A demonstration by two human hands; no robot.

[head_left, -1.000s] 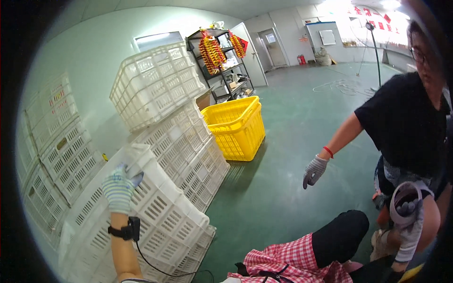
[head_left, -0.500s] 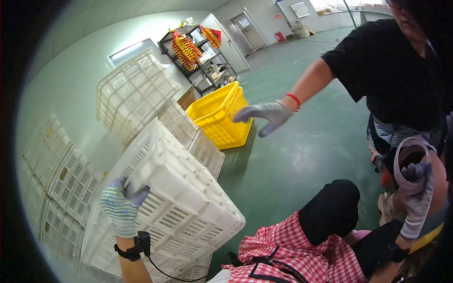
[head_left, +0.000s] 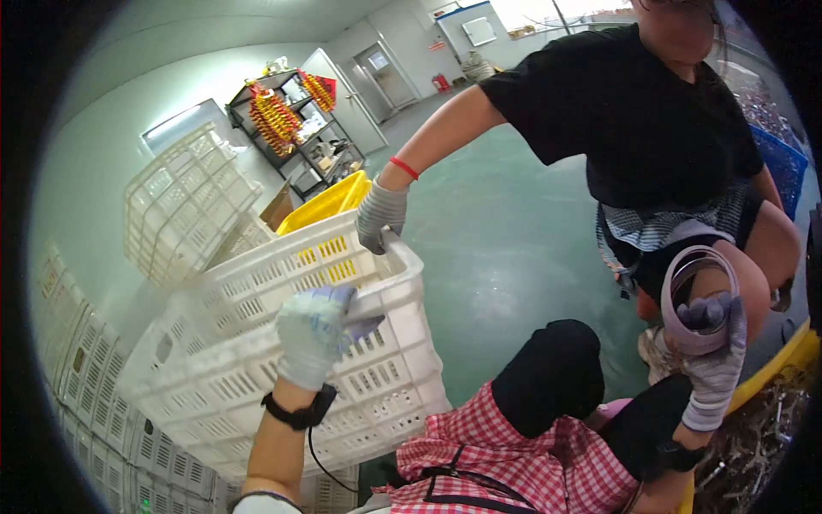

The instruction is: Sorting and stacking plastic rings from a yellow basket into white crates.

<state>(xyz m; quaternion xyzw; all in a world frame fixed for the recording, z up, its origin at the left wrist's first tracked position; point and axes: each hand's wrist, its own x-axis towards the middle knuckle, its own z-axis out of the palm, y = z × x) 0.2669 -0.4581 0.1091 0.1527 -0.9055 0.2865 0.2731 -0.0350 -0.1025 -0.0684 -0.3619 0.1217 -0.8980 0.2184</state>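
A white slatted plastic crate [head_left: 368,390] stands in front of me on the left, its open top facing up and its far part blurred. My left hand [head_left: 313,336], in a striped glove, grips the crate's near rim with the fingers curled over it. A co-worker's gloved hand [head_left: 383,216] holds the far right corner of the same rim. On the right, my right hand [head_left: 715,347], also gloved, is closed around a pale mauve ring [head_left: 670,300] that looks like a wide roll of tape. Its fingers reach through the ring's hole.
Stacked white crates [head_left: 103,368] line the left wall, with another crate [head_left: 184,201] behind. A yellow crate [head_left: 330,206] stands beyond the held one. The co-worker [head_left: 634,111] is close at right. Metal pieces [head_left: 753,445] lie in a yellow-rimmed container at lower right.
The white crate has swung from tilted to nearly upright, and my left hand has moved right with it. The co-worker's reaching hand now grips its rim. My right hand still holds the ring.
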